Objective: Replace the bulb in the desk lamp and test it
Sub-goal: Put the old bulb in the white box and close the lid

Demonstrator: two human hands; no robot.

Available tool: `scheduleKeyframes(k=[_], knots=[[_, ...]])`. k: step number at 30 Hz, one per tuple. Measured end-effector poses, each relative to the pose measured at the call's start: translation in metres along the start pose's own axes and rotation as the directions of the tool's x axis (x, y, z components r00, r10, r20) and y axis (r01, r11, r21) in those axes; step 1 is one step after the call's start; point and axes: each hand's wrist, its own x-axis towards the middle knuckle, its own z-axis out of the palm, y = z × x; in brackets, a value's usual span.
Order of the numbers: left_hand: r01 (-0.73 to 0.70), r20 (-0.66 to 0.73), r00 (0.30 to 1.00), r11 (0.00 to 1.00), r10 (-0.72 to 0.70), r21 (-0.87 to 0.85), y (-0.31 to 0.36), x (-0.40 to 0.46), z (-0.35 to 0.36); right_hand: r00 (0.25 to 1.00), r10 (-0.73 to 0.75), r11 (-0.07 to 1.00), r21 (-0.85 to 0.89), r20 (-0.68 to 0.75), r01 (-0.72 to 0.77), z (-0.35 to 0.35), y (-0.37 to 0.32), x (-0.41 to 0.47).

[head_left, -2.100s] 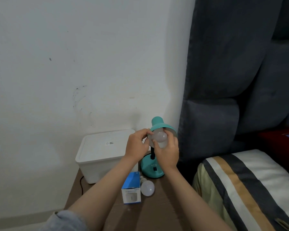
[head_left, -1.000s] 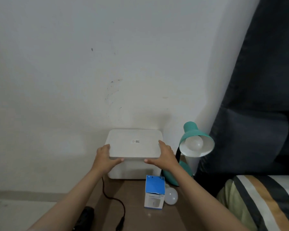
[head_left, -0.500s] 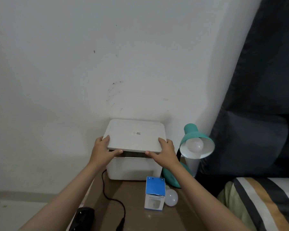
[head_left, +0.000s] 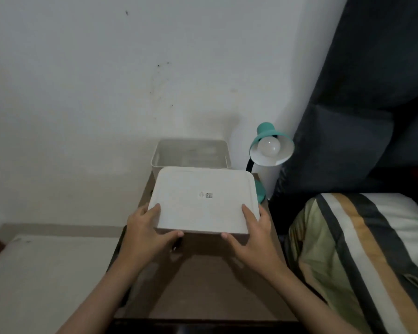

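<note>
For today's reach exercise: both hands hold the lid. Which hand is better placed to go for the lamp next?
Right. The right hand grips the lid on the side nearest the lamp; the left hand would have to cross over the lid.

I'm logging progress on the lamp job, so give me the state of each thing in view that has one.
lid: off the box, held level above the table
left hand: grips the lid's left edge
right hand: grips the lid's right edge
storage box: open, uncovered
bulb: seated in the lamp, unlit
desk lamp: upright, off
</note>
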Motion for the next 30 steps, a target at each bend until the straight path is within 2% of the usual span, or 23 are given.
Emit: scheduleKeyframes(k=[8, 12, 16, 20, 22, 25, 30], knots=[[0.089, 0.174, 0.981, 0.996, -0.085, -0.017, -0.006, -0.101, 0.062, 0.983, 0.167, 0.986, -0.036, 0.071, -0.165, 0.003, 0.069, -0.117], [0.117, 0.262, 0.958, 0.993, -0.116, 0.012, -0.008, -0.126, 0.081, 0.943, 0.271, 0.963, -0.05, 0.194, -0.267, 0.004, 0.086, -0.143], [0.089, 0.299, 0.949, 0.994, -0.105, 0.064, -0.017, -0.132, 0.091, 0.939, 0.275, 0.961, -0.088, 0.206, -0.262, 0.007, 0.094, -0.149], [0.077, 0.368, 0.924, 0.994, -0.102, 0.082, -0.019, -0.123, 0.09, 0.936, 0.3, 0.943, -0.205, 0.184, -0.262, 0.011, 0.088, -0.137], [0.063, 0.303, 0.95, 0.997, -0.074, 0.047, -0.019, -0.107, 0.086, 0.948, 0.277, 0.947, -0.211, 0.154, -0.242, 0.013, 0.082, -0.124], [0.024, 0.108, 0.994, 1.0, -0.023, -0.011, -0.016, -0.065, 0.074, 0.977, 0.196, 0.964, -0.197, 0.079, -0.178, 0.014, 0.07, -0.09], [-0.022, -0.098, 0.995, 0.996, 0.014, -0.084, -0.004, 0.028, 0.05, 0.989, 0.143, 0.989, 0.028, 0.024, -0.144, 0.017, 0.049, -0.005]])
